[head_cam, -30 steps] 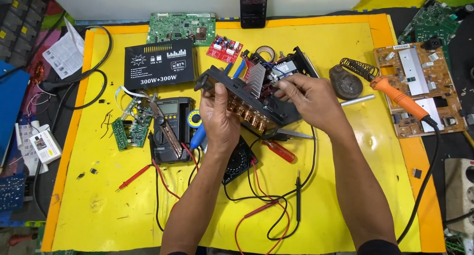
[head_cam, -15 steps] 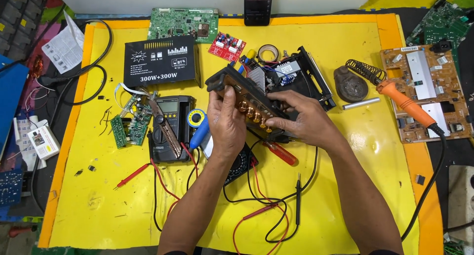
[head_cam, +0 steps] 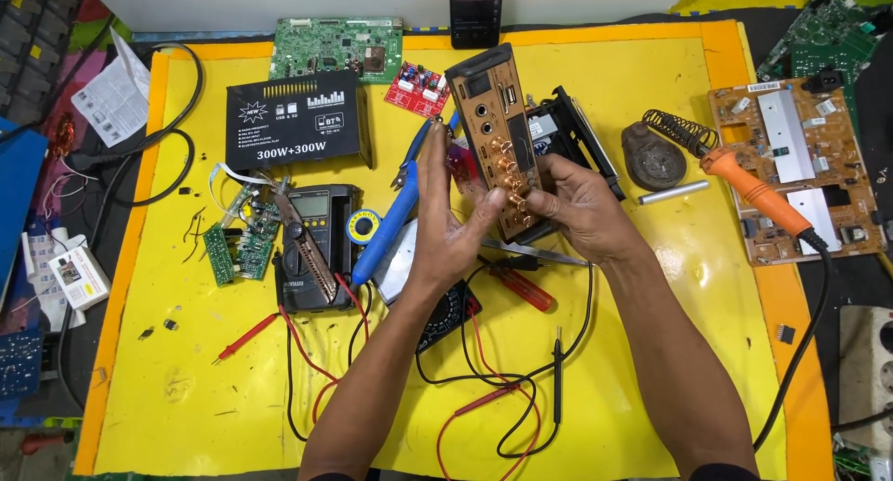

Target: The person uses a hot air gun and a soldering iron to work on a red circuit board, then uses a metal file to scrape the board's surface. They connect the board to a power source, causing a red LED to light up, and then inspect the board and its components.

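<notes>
Head view, one only.

Item held: one amplifier unit (head_cam: 502, 137), copper-coloured front panel with a row of knobs, stood on end above the yellow mat (head_cam: 651, 351). Its rear portion was hidden behind the panel and the fingers; the lower knobs were partly covered.

Left hand (head_cam: 446, 225): palm open and flat against the left side of the panel, fingers extended upward. Right hand (head_cam: 567, 207): fingers curled round the lower right edge of the unit, gripping it.

Left of the left hand: one blue-handled pliers (head_cam: 395, 216), touching the wrist line; one black multimeter (head_cam: 316, 248); one small green circuit board (head_cam: 237, 244); one black box (head_cam: 293, 123) further up.

Below both hands: one red-handled screwdriver (head_cam: 521, 286), tip hidden under the right hand; black and red probe leads (head_cam: 521, 388), too tangled to count.

Right of the right hand: one orange soldering iron (head_cam: 758, 197), its tip hidden in a coiled stand (head_cam: 656, 151); one large brown circuit board (head_cam: 800, 169).

Above the hands: one green board (head_cam: 335, 44), one phone (head_cam: 476, 6) cut off by the frame top.
</notes>
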